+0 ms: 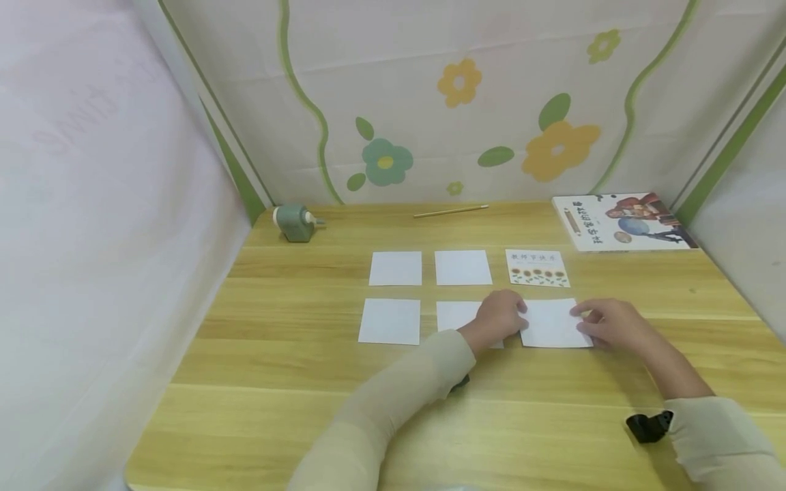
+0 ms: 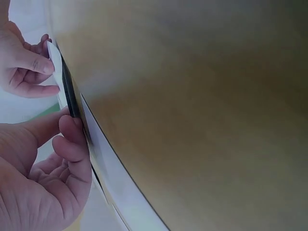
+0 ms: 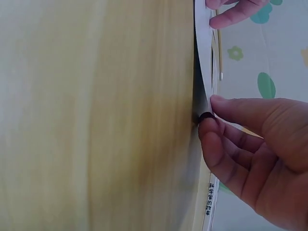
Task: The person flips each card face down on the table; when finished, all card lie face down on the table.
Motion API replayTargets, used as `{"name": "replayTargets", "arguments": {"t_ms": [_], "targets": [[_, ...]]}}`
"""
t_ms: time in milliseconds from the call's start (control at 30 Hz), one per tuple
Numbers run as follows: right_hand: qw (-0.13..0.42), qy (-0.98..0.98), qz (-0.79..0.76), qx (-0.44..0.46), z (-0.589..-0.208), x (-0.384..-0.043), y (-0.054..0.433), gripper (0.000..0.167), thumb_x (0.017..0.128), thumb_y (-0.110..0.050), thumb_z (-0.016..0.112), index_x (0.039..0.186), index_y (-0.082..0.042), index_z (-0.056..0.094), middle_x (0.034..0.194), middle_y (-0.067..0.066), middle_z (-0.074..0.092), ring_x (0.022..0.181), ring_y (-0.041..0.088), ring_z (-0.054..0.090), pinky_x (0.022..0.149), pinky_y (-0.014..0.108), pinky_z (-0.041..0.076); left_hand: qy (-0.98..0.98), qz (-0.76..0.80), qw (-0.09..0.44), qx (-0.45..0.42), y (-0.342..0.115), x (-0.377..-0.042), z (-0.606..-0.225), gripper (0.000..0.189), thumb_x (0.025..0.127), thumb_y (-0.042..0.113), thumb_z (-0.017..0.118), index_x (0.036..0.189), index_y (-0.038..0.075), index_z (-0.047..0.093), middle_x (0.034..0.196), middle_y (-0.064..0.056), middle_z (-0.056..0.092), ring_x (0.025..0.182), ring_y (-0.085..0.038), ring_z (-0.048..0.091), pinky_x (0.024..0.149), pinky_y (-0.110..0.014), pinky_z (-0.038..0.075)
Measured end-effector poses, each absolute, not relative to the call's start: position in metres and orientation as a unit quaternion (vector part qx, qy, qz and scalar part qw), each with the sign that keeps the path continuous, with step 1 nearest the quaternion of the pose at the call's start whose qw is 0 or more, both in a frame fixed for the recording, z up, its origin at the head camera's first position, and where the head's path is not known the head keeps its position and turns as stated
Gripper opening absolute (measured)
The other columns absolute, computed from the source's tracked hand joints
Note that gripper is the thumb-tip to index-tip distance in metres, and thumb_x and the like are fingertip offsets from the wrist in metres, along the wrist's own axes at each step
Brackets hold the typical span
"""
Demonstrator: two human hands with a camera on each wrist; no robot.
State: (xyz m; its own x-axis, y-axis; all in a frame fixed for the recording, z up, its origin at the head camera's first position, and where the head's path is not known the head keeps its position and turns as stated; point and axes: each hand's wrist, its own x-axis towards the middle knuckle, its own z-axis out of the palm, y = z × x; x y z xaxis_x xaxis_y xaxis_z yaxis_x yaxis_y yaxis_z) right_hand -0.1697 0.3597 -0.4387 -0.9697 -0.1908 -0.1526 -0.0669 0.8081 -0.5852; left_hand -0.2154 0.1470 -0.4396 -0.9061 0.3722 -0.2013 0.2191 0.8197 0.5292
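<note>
Between the two hands is a blank white square card (image 1: 555, 324), the rightmost of the front row on the wooden table. My left hand (image 1: 500, 314) pinches its left edge, and at the opposite edge my right hand (image 1: 614, 324) pinches with the thumb above and fingers beneath. In the right wrist view the card (image 3: 204, 48) bows slightly, with a dark gap under it. Another white card (image 1: 454, 315) lies partly hidden below my left hand and wrist. Just behind the held card sits a card printed with sunflowers and characters (image 1: 537, 267).
More blank cards lie to the left: one in front (image 1: 389, 320) and two behind, left (image 1: 396, 268) and middle (image 1: 463, 267). Along the back are a grey-green blocky object with a nozzle (image 1: 297, 224), a thin wooden stick (image 1: 451, 211) and an illustrated book (image 1: 626, 221). Fabric walls (image 1: 417, 68) enclose the table.
</note>
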Motion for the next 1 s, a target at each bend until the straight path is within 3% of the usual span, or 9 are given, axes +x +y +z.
{"name": "replayTargets", "arguments": {"t_ms": [233,600,700,733,800,900,1000], "targets": [[0.113,0.955,-0.262,-0.076,-0.438,-0.172,0.356,0.028,0.083,-0.005,0.061,0.108,0.007,0.059,0.067,0.002,0.056,0.052,0.016,0.05,0.049,0.03,0.043,0.946,0.232,0.152,0.169,0.148,-0.215,-0.437,0.022,0.077,0.02,0.073,0.099,0.02,0.071,0.104,0.013,0.065,0.1,-0.007,0.058,0.081,-0.019,0.045],[0.101,0.97,-0.206,-0.08,-0.434,-0.176,0.354,0.026,0.083,-0.012,0.062,0.106,0.002,0.06,0.071,0.003,0.052,0.06,0.017,0.047,0.054,0.031,0.04,0.942,0.248,0.154,0.165,0.148,-0.215,-0.436,0.023,0.077,0.02,0.073,0.1,0.02,0.07,0.104,0.012,0.065,0.097,-0.007,0.058,0.08,-0.02,0.045],[0.081,0.972,-0.209,-0.076,-0.428,-0.183,0.356,0.027,0.086,-0.014,0.06,0.108,0.001,0.06,0.078,0.009,0.057,0.067,0.022,0.051,0.056,0.035,0.042,0.936,0.274,0.152,0.16,0.147,-0.218,-0.431,0.026,0.081,0.024,0.07,0.106,0.021,0.067,0.105,0.011,0.064,0.074,-0.006,0.06,0.068,-0.019,0.046],[0.079,0.971,-0.214,-0.071,-0.425,-0.185,0.356,0.028,0.087,-0.015,0.059,0.109,0.001,0.059,0.082,0.013,0.058,0.07,0.025,0.053,0.058,0.038,0.044,0.932,0.287,0.155,0.157,0.148,-0.221,-0.429,0.029,0.082,0.026,0.068,0.111,0.022,0.064,0.097,0.011,0.065,0.063,-0.006,0.057,0.061,-0.019,0.046],[0.078,0.969,-0.226,-0.061,-0.42,-0.193,0.356,0.032,0.088,-0.018,0.058,0.114,0.001,0.057,0.09,0.019,0.059,0.078,0.03,0.055,0.062,0.042,0.046,0.918,0.33,0.16,0.152,0.148,-0.228,-0.425,0.034,0.086,0.03,0.064,0.119,0.022,0.059,0.102,0.008,0.064,0.058,-0.007,0.055,0.058,-0.02,0.046],[0.078,0.965,-0.245,-0.044,-0.416,-0.208,0.355,0.039,0.089,-0.02,0.058,0.121,0.002,0.052,0.099,0.026,0.058,0.085,0.037,0.055,0.067,0.046,0.047,0.885,0.412,0.172,0.131,0.149,-0.243,-0.422,0.044,0.09,0.034,0.057,0.13,0.019,0.048,0.108,0.001,0.063,0.074,-0.011,0.06,0.066,-0.025,0.05],[0.074,0.963,-0.258,-0.028,-0.416,-0.224,0.354,0.045,0.09,-0.022,0.056,0.127,0.002,0.048,0.106,0.029,0.055,0.09,0.041,0.054,0.07,0.05,0.046,0.85,0.488,0.179,0.089,0.151,-0.255,-0.421,0.05,0.092,0.038,0.052,0.135,0.017,0.042,0.127,-0.004,0.053,0.108,-0.02,0.054,0.087,-0.035,0.046]]}}
